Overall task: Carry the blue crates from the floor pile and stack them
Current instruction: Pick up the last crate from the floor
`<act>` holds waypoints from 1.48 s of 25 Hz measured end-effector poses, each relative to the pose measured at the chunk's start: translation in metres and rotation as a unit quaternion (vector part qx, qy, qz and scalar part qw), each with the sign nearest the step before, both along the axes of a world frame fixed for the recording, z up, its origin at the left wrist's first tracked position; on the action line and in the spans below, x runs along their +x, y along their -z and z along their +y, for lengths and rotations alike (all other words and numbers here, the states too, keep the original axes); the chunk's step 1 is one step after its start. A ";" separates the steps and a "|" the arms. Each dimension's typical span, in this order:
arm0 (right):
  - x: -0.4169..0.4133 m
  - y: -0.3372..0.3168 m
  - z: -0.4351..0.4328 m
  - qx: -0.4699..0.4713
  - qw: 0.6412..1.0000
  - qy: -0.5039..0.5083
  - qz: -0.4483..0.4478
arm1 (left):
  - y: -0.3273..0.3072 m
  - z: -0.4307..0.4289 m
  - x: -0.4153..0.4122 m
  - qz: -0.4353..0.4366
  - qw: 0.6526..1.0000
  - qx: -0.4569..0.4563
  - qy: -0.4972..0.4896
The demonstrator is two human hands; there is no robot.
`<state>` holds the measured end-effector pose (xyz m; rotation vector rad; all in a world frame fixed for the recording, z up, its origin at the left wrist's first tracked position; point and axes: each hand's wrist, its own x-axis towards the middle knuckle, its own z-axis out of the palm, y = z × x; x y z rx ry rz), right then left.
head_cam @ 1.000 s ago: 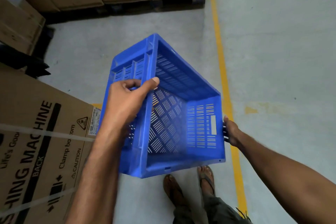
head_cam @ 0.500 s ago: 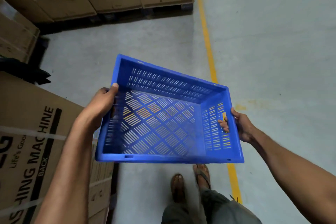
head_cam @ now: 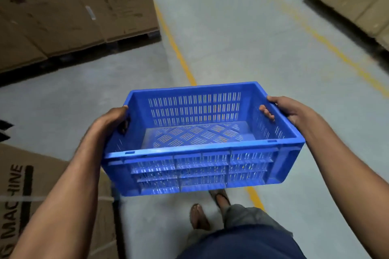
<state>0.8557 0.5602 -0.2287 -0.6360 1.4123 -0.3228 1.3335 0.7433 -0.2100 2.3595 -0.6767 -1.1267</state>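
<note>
Gripping the empty blue slotted plastic crate (head_cam: pixel 202 141) by its end-wall handholds, left hand (head_cam: pixel 111 121) and right hand (head_cam: pixel 288 109) held it level above the floor; it looked light and stiff.

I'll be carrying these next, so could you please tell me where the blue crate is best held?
Hold the crate by its two short ends, coming in from either side, as the left hand and right hand do now: fingers curl over the rim there, keeping the open top level.
</note>
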 end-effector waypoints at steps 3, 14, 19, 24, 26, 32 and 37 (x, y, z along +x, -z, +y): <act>-0.047 -0.015 0.042 -0.106 0.992 0.037 0.057 | 0.002 -0.019 -0.043 0.037 0.998 -0.053 0.004; -0.286 -0.007 0.213 -0.290 0.861 0.336 0.246 | -0.002 -0.065 -0.325 0.056 0.962 -0.254 0.088; -0.429 -0.015 0.257 -0.204 0.868 0.429 0.143 | 0.004 -0.107 -0.480 0.149 0.946 -0.214 0.194; -0.549 -0.014 0.275 -0.149 0.860 0.470 0.132 | 0.013 -0.158 -0.624 0.197 0.936 -0.134 0.258; -0.587 -0.012 0.271 -0.137 0.853 0.480 0.155 | 0.011 -0.178 -0.677 0.189 0.935 -0.124 0.272; -0.694 0.001 0.226 -0.101 0.832 0.507 0.202 | 0.013 -0.264 -0.814 0.171 0.926 -0.093 0.323; -0.771 0.004 0.170 -0.100 0.790 0.546 0.258 | 0.024 -0.337 -0.918 0.152 0.910 -0.118 0.367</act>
